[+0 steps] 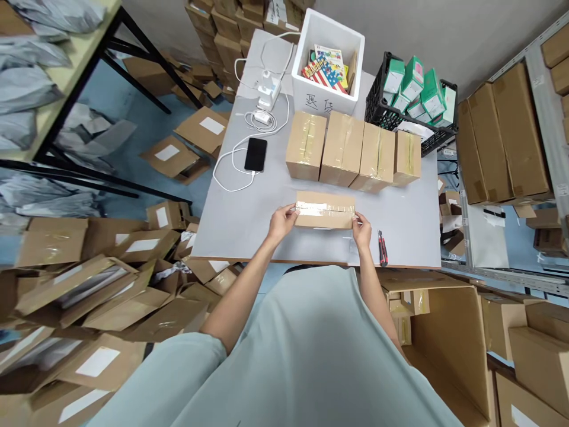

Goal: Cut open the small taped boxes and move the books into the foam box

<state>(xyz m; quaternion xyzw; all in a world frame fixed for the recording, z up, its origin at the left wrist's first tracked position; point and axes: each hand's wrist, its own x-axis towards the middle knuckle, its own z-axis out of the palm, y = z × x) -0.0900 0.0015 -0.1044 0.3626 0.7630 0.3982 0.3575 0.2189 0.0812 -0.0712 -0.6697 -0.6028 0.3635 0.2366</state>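
Observation:
A small cardboard box (325,218) lies near the front of the grey table (231,231), with shiny clear tape running along its top. My left hand (281,222) grips its left end, fingers at the corner. At the opposite end, my right hand (361,229) holds the box between thumb and fingers. A red and black utility knife (382,248) rests on the table to the right of my right hand. Behind the held box stands a row of several taped cardboard boxes (340,148), side by side.
A white foam bin (326,98) with printed packets stands at the back, beside a black crate (377,89) of green-and-white boxes. A phone (256,155) on its cable lies left. An open carton (457,344) sits below the table's right edge; discarded boxes (102,296) pile up at left.

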